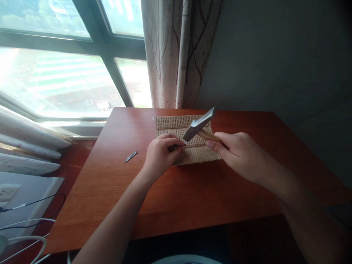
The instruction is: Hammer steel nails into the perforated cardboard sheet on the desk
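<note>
- Several fingers (175, 141) of the left hand (158, 154) were pinched together low over the tan perforated slab (196, 151); whatever was held between them, if anything, could not be told.
- By the right hand (238, 148), a hammer (199, 123) was gripped around its wooden handle, the thumb laid along it.
- The hammer's head was held tilted, its lower end just beside the left fingertips; contact with the slab could not be made out.
- The left forearm (118, 214) and right forearm (288, 190) were angled inward across the bench (176, 198).
- The slab was placed toward the bench's far side, beneath both hands.
- Some nails (131, 156) were left loose beside the left hand; the work was judged unfinished, though no driven nail could be confirmed.
</note>
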`<state>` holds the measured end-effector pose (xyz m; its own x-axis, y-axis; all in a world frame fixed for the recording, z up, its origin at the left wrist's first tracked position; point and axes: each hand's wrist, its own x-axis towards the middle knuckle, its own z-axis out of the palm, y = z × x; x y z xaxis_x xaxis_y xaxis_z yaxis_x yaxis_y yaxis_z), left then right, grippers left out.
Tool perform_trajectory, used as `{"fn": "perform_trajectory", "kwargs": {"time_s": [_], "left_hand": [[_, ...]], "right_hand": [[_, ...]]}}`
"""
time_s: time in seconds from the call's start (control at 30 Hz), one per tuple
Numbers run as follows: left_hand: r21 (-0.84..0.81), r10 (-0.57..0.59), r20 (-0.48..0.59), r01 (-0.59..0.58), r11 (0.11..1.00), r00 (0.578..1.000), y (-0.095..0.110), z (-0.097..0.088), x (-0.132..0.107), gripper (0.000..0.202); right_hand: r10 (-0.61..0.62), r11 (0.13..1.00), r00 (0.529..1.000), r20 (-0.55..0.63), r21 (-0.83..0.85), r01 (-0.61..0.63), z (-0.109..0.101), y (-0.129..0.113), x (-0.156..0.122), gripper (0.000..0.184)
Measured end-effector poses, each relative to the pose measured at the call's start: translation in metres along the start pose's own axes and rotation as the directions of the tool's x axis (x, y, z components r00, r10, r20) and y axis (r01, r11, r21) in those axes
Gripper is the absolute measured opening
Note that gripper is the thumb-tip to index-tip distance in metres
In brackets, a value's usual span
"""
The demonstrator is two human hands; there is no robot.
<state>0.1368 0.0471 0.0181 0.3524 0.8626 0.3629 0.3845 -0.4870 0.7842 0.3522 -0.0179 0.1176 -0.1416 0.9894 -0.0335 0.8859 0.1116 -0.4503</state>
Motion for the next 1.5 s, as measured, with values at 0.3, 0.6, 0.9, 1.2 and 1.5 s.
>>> {"fn": "perform_trajectory", "kwargs": {"time_s": [0.3,0.6,0.9,1.2,1.5], "left_hand": [[0.104,0.019,0.025,-0.022,0.994,1.000,0.006,-0.001,-0.001,0.006],[0.204,0.075,0.105,-0.095,0.974,0.992,0.008,-0.006,0.000,0.013],[0.233,0.097,0.104,-0.119,0.965,0.990,0.008,-0.007,-0.001,0.005],[0.210,0.098,0.096,-0.117,0.971,0.990,0.006,-0.007,0.000,0.006],[0.202,0.100,0.102,-0.119,0.972,0.990,0.004,-0.006,0.000,0.006]], "right_hand": [[0.014,1.000,0.999,0.034,-0.006,-0.014,0.007,0.002,-0.001,0.041],[0.018,1.000,0.999,0.036,-0.005,-0.018,0.009,0.006,-0.001,0.040],[-0.007,1.000,1.000,0.012,0.004,0.007,0.010,0.004,-0.002,0.038],[0.007,1.000,0.999,0.040,-0.024,-0.006,0.011,0.003,0.000,0.041],[0.009,0.997,0.998,0.062,-0.072,-0.005,0.016,0.007,0.000,0.040]]}}
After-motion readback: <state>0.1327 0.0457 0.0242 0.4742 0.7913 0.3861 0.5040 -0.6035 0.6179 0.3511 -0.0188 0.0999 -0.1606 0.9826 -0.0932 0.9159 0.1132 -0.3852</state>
